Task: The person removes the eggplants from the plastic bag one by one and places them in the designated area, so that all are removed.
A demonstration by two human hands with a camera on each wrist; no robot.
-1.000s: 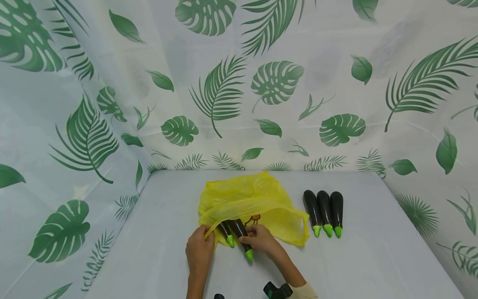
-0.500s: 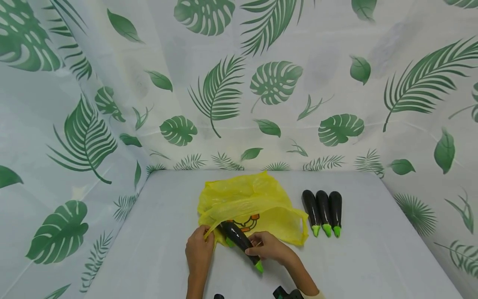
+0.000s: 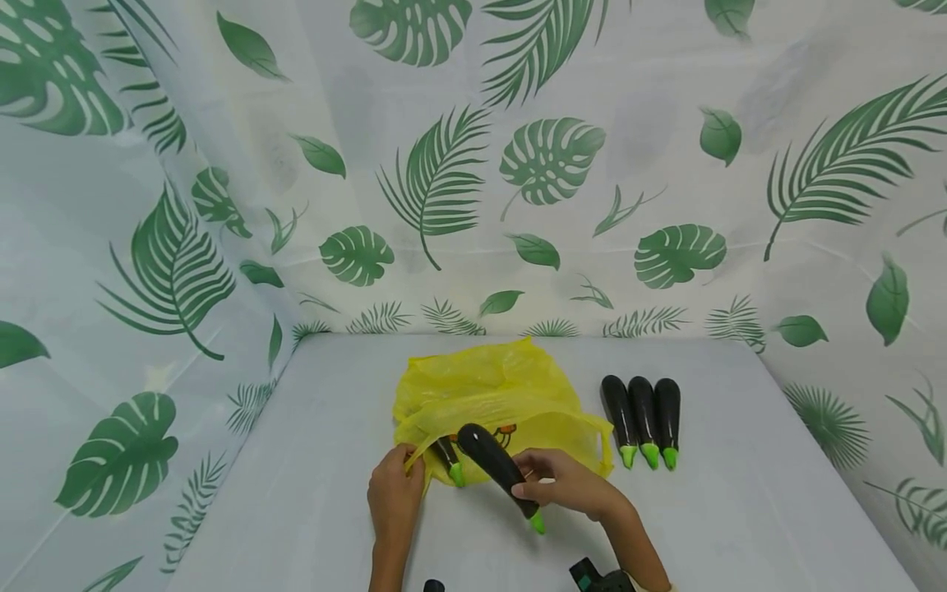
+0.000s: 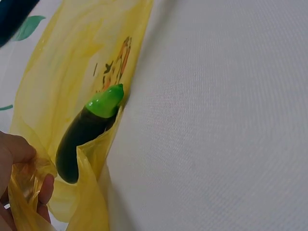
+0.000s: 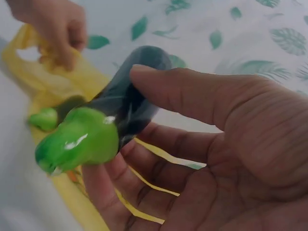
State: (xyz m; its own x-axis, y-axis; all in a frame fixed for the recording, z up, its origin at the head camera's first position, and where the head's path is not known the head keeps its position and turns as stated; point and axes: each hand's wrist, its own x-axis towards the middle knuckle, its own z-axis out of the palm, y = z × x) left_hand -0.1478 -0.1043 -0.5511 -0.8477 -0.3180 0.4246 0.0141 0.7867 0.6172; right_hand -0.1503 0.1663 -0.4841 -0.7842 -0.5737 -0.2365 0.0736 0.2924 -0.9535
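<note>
In the head view a yellow plastic bag (image 3: 488,378) lies on the table with its mouth toward me. My left hand (image 3: 397,492) pinches the bag's edge at its left side, as the left wrist view also shows. Between thumb and fingers my right hand (image 3: 565,483) holds a dark eggplant (image 3: 494,460) by its green-stemmed end, in front of the bag's mouth. A second eggplant (image 4: 84,137) lies inside the mouth, its green stem (image 3: 456,474) pointing out; the bag hides its far part in the head view.
Three more eggplants (image 3: 642,419) lie side by side to the right of the bag, stems toward me. A white cloth (image 3: 740,510) covers the table. Leaf-printed curtains (image 3: 555,271) rise behind and at the sides.
My right hand has drawn the eggplant out of the bag's mouth, moving it right and lifting its rounded end. The other eggplant's stem shows again. My left hand has stayed on the bag's edge.
</note>
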